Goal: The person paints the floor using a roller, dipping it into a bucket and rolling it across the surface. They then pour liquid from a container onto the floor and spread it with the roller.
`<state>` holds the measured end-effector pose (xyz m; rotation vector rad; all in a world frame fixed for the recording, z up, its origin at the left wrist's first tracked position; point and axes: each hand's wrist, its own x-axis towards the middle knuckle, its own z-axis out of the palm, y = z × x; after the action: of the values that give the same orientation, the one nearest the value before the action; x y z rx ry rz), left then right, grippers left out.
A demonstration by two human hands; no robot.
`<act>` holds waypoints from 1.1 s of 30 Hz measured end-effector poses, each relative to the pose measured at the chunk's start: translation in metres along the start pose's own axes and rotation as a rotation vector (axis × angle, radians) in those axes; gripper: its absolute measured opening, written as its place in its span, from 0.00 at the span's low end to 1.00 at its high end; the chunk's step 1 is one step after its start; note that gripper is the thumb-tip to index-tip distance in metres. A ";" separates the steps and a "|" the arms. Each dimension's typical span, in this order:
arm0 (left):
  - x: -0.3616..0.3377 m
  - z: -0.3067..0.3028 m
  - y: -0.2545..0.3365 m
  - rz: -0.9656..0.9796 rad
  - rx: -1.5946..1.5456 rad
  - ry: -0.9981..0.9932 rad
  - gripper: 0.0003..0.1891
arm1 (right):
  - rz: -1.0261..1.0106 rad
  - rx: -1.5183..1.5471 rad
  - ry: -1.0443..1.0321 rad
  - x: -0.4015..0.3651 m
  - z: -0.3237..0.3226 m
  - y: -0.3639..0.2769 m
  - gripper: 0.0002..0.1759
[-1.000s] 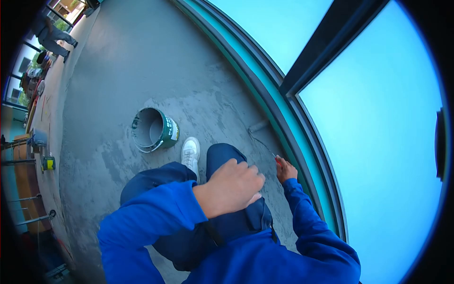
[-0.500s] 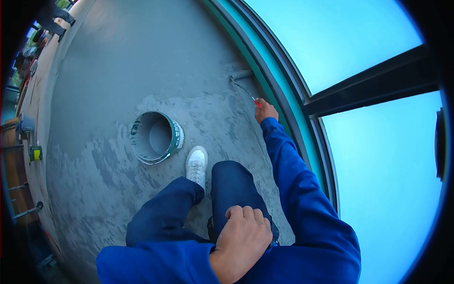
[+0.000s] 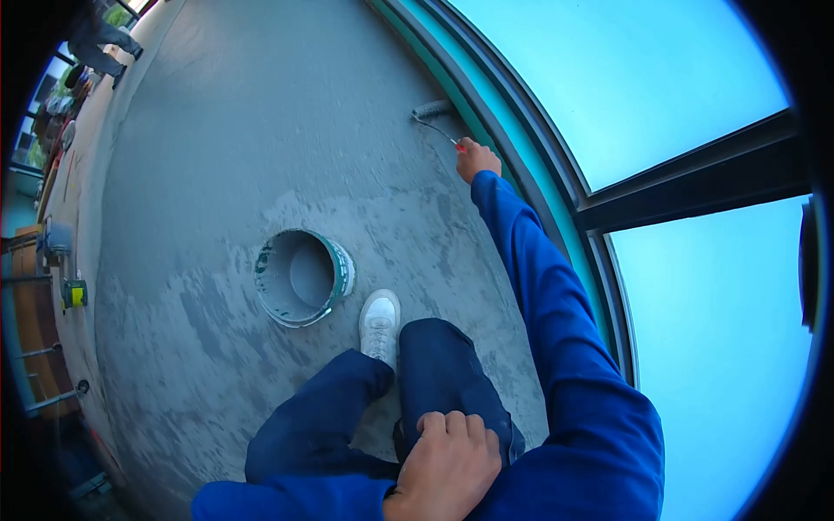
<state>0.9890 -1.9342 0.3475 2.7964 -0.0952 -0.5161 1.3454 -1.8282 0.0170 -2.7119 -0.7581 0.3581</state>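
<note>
My right hand (image 3: 479, 160) is closed round the red handle of a small paint roller (image 3: 433, 108), arm stretched forward. The grey-coated roller head lies on the floor close to the teal strip at the window's foot. My left hand (image 3: 452, 464) rests on my thigh with its fingers curled under, fingertips hidden; nothing shows in it. Ahead of my white shoe (image 3: 380, 317) stands an upright green-and-white bucket (image 3: 344, 267), coated inside with grey, apart from both hands.
Grey coating covers the far floor (image 3: 261, 104); patchy streaks lie nearer me. A teal and dark window frame (image 3: 521, 165) runs along the right. At the far left are another person's legs (image 3: 109, 52), a yellow-and-green object (image 3: 75, 294) and assorted gear.
My right hand and the roller have moved farther forward along the window's foot. The view has shifted slightly, so the bucket and shoe appear lower and more to the right. My left hand stays on my thigh.
</note>
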 end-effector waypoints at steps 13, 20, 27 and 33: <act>-0.004 0.002 0.009 0.018 0.069 0.031 0.02 | -0.010 0.275 -0.001 -0.100 0.022 0.107 0.16; -0.002 0.003 0.011 0.026 0.099 0.046 0.02 | -0.048 0.102 0.010 -0.189 -0.023 0.125 0.14; -0.002 0.000 -0.001 0.013 0.045 -0.017 0.02 | -0.009 0.180 -0.008 -0.086 0.007 0.074 0.14; -0.007 0.005 -0.015 -0.028 -0.039 -0.010 0.03 | 0.034 0.159 0.014 0.003 0.019 0.008 0.14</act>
<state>0.9806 -1.9205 0.3408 2.7614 -0.0472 -0.5332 1.3458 -1.8289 -0.0042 -2.5781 -0.6509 0.3902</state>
